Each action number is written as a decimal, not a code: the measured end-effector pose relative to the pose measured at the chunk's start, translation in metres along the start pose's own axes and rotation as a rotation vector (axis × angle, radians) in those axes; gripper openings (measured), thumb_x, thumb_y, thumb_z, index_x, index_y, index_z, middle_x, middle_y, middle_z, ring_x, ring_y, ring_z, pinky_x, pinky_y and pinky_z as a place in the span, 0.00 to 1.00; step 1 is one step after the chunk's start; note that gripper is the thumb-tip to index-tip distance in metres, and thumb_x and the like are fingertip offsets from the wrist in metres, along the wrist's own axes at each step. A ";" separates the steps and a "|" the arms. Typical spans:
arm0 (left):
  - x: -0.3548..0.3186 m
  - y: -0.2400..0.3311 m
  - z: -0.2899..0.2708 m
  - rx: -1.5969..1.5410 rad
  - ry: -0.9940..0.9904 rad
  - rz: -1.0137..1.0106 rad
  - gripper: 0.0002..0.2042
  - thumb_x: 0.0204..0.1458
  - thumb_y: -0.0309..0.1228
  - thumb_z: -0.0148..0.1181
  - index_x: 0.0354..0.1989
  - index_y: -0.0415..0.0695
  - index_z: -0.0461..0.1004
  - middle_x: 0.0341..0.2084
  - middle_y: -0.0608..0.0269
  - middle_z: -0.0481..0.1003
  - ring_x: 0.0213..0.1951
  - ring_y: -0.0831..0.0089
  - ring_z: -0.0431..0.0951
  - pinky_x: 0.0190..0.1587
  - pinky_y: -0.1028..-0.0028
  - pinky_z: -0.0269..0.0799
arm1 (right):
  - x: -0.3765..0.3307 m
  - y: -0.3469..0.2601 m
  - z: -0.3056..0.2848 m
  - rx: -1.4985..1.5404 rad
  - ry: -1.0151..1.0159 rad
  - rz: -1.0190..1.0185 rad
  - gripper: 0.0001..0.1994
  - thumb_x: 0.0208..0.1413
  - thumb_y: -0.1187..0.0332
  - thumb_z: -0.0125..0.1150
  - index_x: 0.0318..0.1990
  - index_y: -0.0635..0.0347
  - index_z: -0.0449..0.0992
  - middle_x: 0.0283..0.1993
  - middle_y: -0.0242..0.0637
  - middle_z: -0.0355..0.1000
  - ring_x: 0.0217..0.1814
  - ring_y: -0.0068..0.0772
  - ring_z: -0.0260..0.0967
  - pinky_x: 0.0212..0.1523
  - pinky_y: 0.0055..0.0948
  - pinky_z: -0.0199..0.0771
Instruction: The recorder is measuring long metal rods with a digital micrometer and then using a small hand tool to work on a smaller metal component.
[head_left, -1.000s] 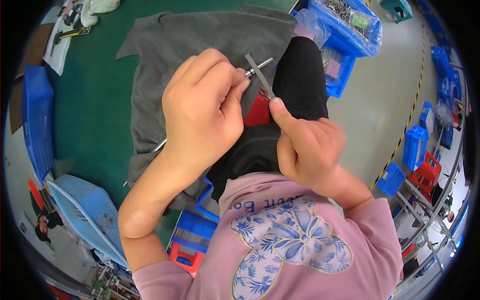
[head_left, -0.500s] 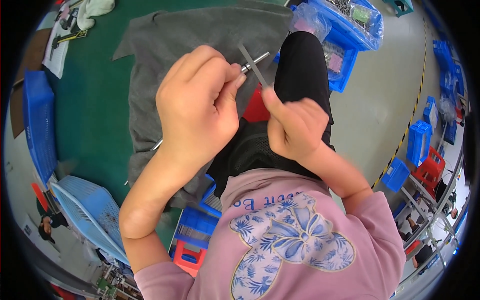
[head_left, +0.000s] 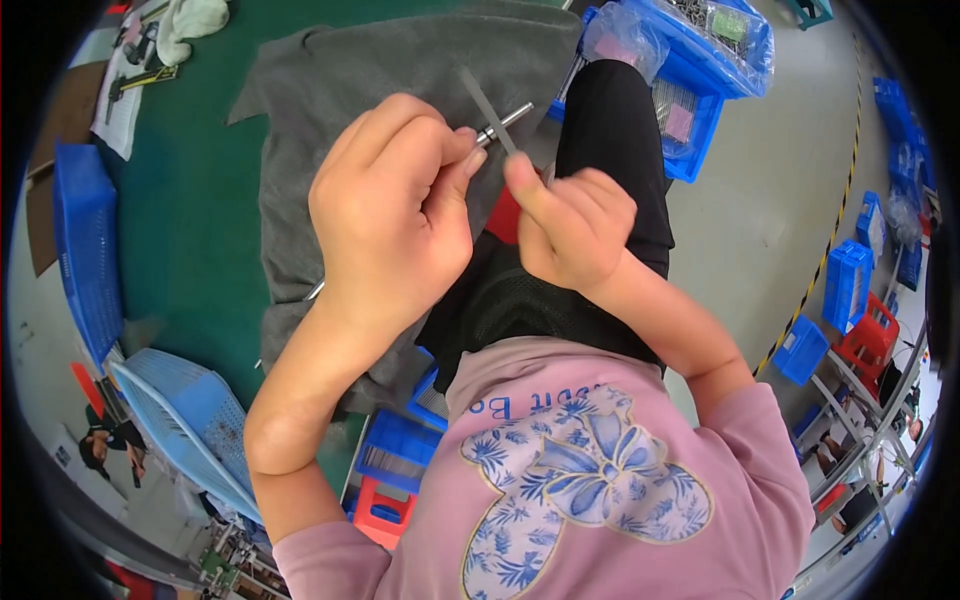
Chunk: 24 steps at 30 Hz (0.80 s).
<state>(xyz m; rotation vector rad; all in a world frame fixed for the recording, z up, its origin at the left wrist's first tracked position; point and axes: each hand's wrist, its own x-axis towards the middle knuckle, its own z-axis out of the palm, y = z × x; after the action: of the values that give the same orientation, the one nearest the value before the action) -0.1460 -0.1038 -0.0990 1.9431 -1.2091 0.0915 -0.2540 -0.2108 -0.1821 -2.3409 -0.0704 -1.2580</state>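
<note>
My left hand [head_left: 390,195] is closed in a pinch around a slim, shiny metal rod [head_left: 518,113], whose stepped end sticks out to the far right. The fist hides the rest of the rod. A flat grey metal strip [head_left: 487,106], shaped like a file, crosses the rod close to my fingertips. Its near end is gripped by my right hand [head_left: 580,220], thumb laid along it and fingers curled; motion smears the strip's far end a little. Both hands are held above a dark grey cloth [head_left: 340,70] and my lap.
The cloth lies on a green tabletop [head_left: 190,200]. Another metal rod [head_left: 316,291] shows beside my left forearm. Blue baskets [head_left: 85,240] stand at the left. Blue bins [head_left: 705,140] with bagged metal parts sit beyond my knee, and a red stool [head_left: 383,512] is below.
My right hand has slid the strip to the left and slightly away across the rod. My left hand and the rod have barely shifted.
</note>
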 end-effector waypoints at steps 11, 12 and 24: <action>-0.002 0.002 -0.003 0.064 -0.027 0.007 0.06 0.30 0.19 0.60 0.19 0.39 0.68 0.16 0.63 0.66 0.19 0.67 0.67 0.21 0.74 0.62 | -0.037 0.002 -0.051 0.031 -0.099 0.095 0.23 0.26 0.82 0.51 0.39 0.64 0.73 0.10 0.26 0.49 0.09 0.22 0.47 0.14 0.20 0.49; -0.002 0.002 -0.004 0.067 -0.028 0.009 0.06 0.30 0.19 0.60 0.19 0.39 0.68 0.16 0.63 0.66 0.19 0.67 0.67 0.21 0.74 0.62 | -0.036 0.001 -0.049 0.046 -0.093 0.117 0.23 0.26 0.82 0.51 0.39 0.65 0.73 0.10 0.26 0.49 0.09 0.22 0.46 0.14 0.20 0.48; 0.000 0.011 -0.003 0.073 -0.043 -0.057 0.09 0.29 0.20 0.60 0.21 0.41 0.67 0.18 0.63 0.64 0.19 0.68 0.66 0.21 0.74 0.61 | -0.036 -0.004 -0.052 0.117 -0.202 0.168 0.18 0.36 0.84 0.52 0.41 0.70 0.69 0.11 0.31 0.55 0.08 0.26 0.51 0.14 0.23 0.54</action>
<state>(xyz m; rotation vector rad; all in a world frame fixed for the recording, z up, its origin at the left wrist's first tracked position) -0.1532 -0.1038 -0.0907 2.0507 -1.1925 0.0653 -0.3163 -0.2233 -0.1850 -2.3114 -0.0131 -0.9118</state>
